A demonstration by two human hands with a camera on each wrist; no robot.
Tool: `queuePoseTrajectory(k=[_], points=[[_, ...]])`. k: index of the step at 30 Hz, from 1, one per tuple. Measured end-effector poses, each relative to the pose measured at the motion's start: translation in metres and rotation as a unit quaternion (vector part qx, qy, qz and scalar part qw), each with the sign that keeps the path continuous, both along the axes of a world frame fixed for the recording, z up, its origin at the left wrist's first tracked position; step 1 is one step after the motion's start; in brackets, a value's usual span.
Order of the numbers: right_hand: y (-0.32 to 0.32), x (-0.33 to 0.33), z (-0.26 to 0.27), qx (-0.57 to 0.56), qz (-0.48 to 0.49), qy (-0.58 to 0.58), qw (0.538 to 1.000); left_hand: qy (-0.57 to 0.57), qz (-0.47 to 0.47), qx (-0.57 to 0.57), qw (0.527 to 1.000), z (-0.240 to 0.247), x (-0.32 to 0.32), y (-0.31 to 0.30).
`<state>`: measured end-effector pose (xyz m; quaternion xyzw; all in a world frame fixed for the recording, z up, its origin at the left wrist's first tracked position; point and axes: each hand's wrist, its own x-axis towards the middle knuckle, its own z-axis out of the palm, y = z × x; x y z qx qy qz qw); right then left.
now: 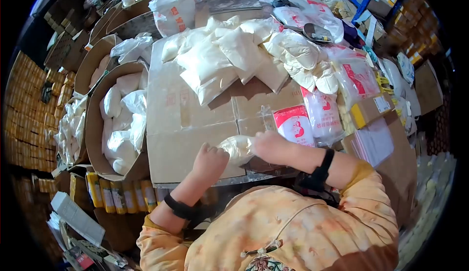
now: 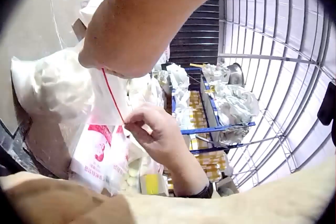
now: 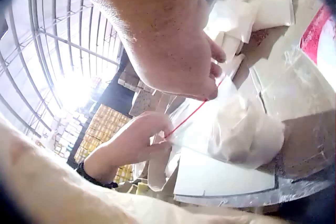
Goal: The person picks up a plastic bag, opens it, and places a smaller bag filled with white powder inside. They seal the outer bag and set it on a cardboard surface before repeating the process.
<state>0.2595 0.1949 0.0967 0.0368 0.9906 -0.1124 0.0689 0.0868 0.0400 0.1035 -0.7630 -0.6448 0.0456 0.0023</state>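
A clear zip bag (image 3: 247,134) with a red seal strip and a pale, lumpy filling lies at the table's near edge. In the head view its filled part (image 1: 238,150) shows between the two hands. My left hand (image 1: 211,162) pinches one end of the red strip. At the strip's other end, the fingers of my right hand (image 1: 273,146) pinch the bag's top edge. Both wrist views show the red strip (image 2: 113,95) stretched straight between the hands, with the filled part hanging off to one side.
Several filled pale bags (image 1: 220,56) are heaped on the cardboard-covered table (image 1: 171,146). Red-and-white printed packs (image 1: 294,124) lie at the right, near a yellow-and-brown box (image 1: 372,109). A cardboard box (image 1: 93,129) of white bags stands at the left.
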Motion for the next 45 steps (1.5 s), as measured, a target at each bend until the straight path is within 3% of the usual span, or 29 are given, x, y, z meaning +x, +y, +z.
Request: queuePoseTrajectory(k=[5, 7, 10, 12, 15, 18, 20, 22, 25, 28, 30, 31, 34, 37, 40, 43, 45], points=[[0.031, 0.018, -0.002, 0.012, -0.052, 0.097, 0.994, -0.035, -0.047, 0.056, 0.997, -0.002, -0.012, -0.003], [0.028, 0.021, 0.004, -0.050, -0.102, 0.113, 0.987, -0.060, -0.058, 0.061, 0.995, 0.001, -0.015, -0.009], [0.023, 0.030, -0.006, -0.166, -0.169, 0.114, 0.965, -0.080, -0.011, 0.119, 0.990, -0.003, -0.025, -0.021], [0.017, 0.032, -0.022, -0.232, -0.183, 0.093, 0.951, -0.150, 0.081, 0.064, 0.983, -0.007, -0.031, -0.027], [0.002, 0.025, -0.035, -0.337, -0.196, 0.011, 0.921, -0.303, 0.198, 0.026, 0.932, -0.028, -0.030, -0.038], [-0.005, 0.019, -0.079, -0.392, -0.180, 0.091, 0.897, -0.461, 0.202, -0.016, 0.864, -0.086, -0.028, -0.040], [-0.006, 0.019, -0.122, -0.517, -0.170, 0.172, 0.821, -0.542, 0.161, -0.006, 0.825, -0.103, -0.015, -0.029], [-0.013, 0.021, -0.139, -0.598, -0.168, 0.222, 0.751, -0.548, 0.156, 0.002, 0.822, -0.107, -0.013, -0.019], [-0.014, 0.021, -0.137, -0.511, -0.205, 0.173, 0.817, -0.599, 0.196, 0.016, 0.776, -0.128, -0.012, -0.015], [-0.023, 0.016, -0.122, -0.647, -0.277, 0.158, 0.693, -0.672, 0.247, 0.036, 0.697, -0.131, -0.007, -0.017], [-0.023, 0.016, -0.123, -0.547, -0.275, 0.196, 0.766, -0.722, 0.306, 0.044, 0.619, -0.131, -0.001, -0.017], [-0.022, 0.015, -0.123, -0.494, -0.271, 0.215, 0.798, -0.712, 0.319, 0.051, 0.624, -0.132, 0.000, -0.018], [-0.018, 0.013, -0.118, -0.457, -0.276, 0.229, 0.814, -0.695, 0.330, 0.083, 0.634, -0.126, -0.001, -0.020], [-0.016, 0.006, -0.099, -0.451, -0.247, 0.269, 0.815, -0.700, 0.290, 0.124, 0.641, -0.097, -0.007, -0.024], [-0.017, 0.006, -0.070, -0.533, -0.235, 0.249, 0.774, -0.690, 0.275, 0.139, 0.655, -0.070, -0.013, -0.030], [-0.012, 0.001, -0.074, -0.608, -0.330, 0.175, 0.701, -0.691, 0.312, 0.104, 0.644, -0.075, -0.015, -0.038], [-0.007, -0.003, -0.080, -0.586, -0.367, 0.116, 0.713, -0.691, 0.362, 0.060, 0.623, -0.095, -0.020, -0.036]])
